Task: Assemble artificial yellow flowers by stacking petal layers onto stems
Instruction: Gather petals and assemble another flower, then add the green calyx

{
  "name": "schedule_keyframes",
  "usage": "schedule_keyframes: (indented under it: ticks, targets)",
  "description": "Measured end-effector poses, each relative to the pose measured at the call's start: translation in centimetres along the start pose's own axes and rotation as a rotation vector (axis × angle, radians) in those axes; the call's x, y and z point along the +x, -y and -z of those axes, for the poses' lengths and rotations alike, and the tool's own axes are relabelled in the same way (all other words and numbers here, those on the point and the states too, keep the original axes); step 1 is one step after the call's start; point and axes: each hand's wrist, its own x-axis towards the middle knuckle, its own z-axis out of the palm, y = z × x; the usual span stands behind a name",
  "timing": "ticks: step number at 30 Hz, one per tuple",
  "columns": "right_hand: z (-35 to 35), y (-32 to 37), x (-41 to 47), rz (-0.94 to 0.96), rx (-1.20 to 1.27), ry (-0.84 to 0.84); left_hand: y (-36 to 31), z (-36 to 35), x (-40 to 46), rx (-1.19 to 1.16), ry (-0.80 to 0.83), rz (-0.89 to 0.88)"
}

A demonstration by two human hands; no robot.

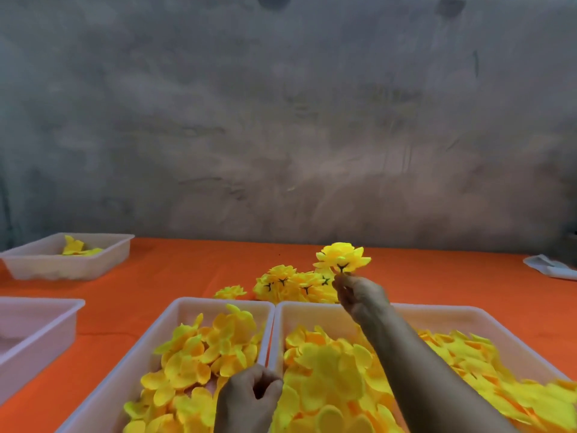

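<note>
The right hand reaches out over the far rim of the right tray, its fingers pinching the short dark stem of an assembled yellow flower, which it holds up above the tabletop with the bloom tilted away. Just beyond and below that flower, a pile of finished flowers lies on the orange tabletop near the middle, dark green calyxes showing on several; 1 more flower lies at the pile's left side.

The left hand rests at the near edge, over the seam where the 2 near trays meet, its fingers curled inward; whether they hold anything cannot be told. The left tray and the right tray stand side by side, touching, each heaped with loose yellow petal layers.

Toward the far left corner stands a white tray with a few yellow pieces inside. Another white tray sits at the left edge. A white object lies at the right edge.
</note>
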Motion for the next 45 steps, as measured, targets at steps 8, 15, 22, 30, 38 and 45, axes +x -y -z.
schedule_keyframes:
  ticks: [8,15,22,30,38,45]
  targets:
    - [1.6,-2.4,-0.8,-0.003,-0.429,0.15,0.3,-0.5,-0.4,-0.031,0.0,-0.123]
    - [3.9,-5.0,-7.8,0.051,-0.614,0.291,-0.2,-0.1,-1.0,-0.03,0.004,-0.135]
    - [4.2,-8.8,-12.7,0.076,-0.653,0.397,-0.7,0.6,-1.6,-0.167,-0.042,-0.066]
    - [4.2,-8.3,-12.6,0.129,-0.638,0.417,0.8,7.0,2.2,0.499,-0.059,-0.111]
    - [1.8,-9.5,-10.6,0.151,-0.595,0.5,4.8,8.3,4.4,1.019,0.391,-0.041]
    - [1.1,-11.0,-9.2,0.146,-0.581,0.537,5.5,8.9,5.5,0.79,0.304,-0.033]
